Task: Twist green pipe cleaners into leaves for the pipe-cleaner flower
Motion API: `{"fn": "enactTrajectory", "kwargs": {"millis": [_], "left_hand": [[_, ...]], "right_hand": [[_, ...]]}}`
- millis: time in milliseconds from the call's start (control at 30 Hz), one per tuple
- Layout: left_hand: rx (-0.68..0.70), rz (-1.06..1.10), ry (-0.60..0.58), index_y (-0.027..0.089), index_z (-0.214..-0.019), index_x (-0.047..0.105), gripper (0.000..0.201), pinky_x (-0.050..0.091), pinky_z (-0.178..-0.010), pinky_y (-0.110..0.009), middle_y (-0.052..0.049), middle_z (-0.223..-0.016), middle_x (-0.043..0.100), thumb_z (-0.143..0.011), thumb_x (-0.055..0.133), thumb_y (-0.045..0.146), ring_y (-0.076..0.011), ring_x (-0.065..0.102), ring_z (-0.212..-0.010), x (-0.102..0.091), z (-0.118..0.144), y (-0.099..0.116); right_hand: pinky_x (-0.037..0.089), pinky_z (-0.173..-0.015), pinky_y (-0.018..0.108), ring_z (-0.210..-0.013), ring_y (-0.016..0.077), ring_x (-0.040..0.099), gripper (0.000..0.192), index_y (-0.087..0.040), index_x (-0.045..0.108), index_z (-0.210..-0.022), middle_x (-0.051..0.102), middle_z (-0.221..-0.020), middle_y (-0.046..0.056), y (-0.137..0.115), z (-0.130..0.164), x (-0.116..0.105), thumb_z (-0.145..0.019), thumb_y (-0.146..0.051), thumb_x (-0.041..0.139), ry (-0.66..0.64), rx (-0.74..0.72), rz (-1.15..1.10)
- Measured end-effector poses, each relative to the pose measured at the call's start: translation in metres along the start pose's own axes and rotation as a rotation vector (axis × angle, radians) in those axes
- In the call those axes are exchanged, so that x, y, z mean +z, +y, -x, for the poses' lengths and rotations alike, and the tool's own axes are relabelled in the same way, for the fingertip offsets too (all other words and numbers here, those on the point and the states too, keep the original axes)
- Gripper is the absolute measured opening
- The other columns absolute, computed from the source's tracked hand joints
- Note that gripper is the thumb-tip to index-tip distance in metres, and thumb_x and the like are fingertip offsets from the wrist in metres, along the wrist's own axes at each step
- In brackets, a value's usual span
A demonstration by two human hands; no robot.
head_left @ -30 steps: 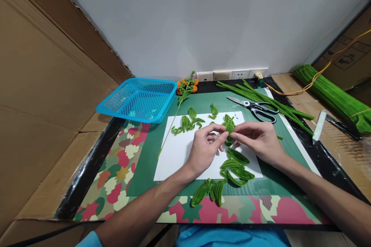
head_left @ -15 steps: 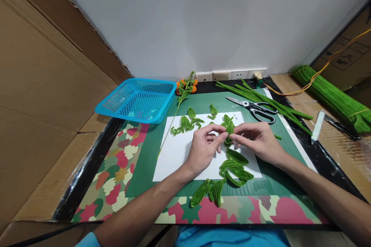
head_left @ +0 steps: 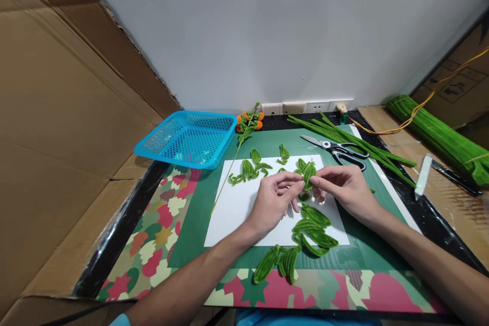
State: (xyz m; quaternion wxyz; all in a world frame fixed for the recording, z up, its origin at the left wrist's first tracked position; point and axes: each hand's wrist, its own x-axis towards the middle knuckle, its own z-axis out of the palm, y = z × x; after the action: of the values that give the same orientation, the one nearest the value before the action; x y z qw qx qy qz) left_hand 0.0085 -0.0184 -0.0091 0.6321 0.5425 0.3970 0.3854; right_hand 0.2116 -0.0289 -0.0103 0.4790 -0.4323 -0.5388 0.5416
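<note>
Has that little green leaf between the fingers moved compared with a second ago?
Yes, slightly. The green leaf pinched by the left hand and right hand now sits nearer the right edge of the white paper, tilted rightward.

head cam | worn, looks forward-down | near desk mat (head_left: pixel 198 214)

The counter (head_left: pixel 126 214) is black, spread with a camouflage-patterned sheet (head_left: pixel 156 234) and a green mat (head_left: pixel 198 214). A blue basket (head_left: pixel 187 138), scissors (head_left: pixel 338 148), long green stems (head_left: pixel 351 140) and a white sheet of paper (head_left: pixel 240 209) scattered with green leaf shapes (head_left: pixel 311 226) lie there.
</note>
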Motion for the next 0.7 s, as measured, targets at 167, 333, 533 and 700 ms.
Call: {"fn": "enactTrajectory", "kwargs": {"millis": [167, 333, 533, 700], "left_hand": [[0.003, -0.016, 0.031, 0.013, -0.100, 0.071, 0.038, 0.042, -0.036, -0.016, -0.003, -0.075, 0.072, -0.082, 0.088, 0.043, -0.0097, 0.061, -0.048, -0.0012, 0.0006, -0.0005], [-0.010, -0.019, 0.036, 0.013, -0.096, 0.076, 0.034, 0.041, -0.040, -0.017, -0.006, -0.080, 0.077, -0.082, 0.087, 0.041, -0.0063, 0.053, -0.046, -0.0015, 0.0007, 0.0013], [-0.040, 0.006, 0.008, 0.013, -0.096, 0.080, 0.032, 0.035, -0.041, -0.018, -0.006, -0.080, 0.078, -0.082, 0.087, 0.041, -0.0056, 0.049, -0.046, 0.0001, 0.0025, 0.0023], [-0.080, 0.033, -0.063, 0.011, -0.093, 0.079, 0.034, 0.031, -0.040, -0.018, -0.003, -0.073, 0.073, -0.082, 0.088, 0.042, -0.0036, 0.043, -0.044, -0.0019, 0.0033, 0.0037]], "right_hand": [[0.052, -0.051, 0.026, -0.051, 0.0144, 0.061, 0.035, -0.017, 0.079, -0.080, 0.071, -0.063, 0.003, -0.0028, 0.0003, 0.0017, -0.082, -0.052, 0.086, -0.018, 0.012, -0.004], [0.048, -0.046, 0.023, -0.045, 0.0112, 0.055, 0.039, -0.017, 0.074, -0.075, 0.064, -0.058, -0.001, -0.0014, -0.0001, 0.0030, -0.087, -0.053, 0.082, -0.061, 0.078, -0.141], [0.050, -0.043, 0.019, -0.046, 0.0090, 0.059, 0.034, -0.015, 0.073, -0.075, 0.069, -0.067, 0.001, -0.0005, -0.0007, 0.0026, -0.082, -0.044, 0.088, -0.127, 0.204, -0.414], [0.053, -0.047, 0.019, -0.048, 0.0099, 0.063, 0.029, -0.015, 0.072, -0.078, 0.067, -0.060, -0.001, -0.0002, 0.0007, 0.0021, -0.081, -0.037, 0.091, -0.188, 0.251, -0.509]]}}
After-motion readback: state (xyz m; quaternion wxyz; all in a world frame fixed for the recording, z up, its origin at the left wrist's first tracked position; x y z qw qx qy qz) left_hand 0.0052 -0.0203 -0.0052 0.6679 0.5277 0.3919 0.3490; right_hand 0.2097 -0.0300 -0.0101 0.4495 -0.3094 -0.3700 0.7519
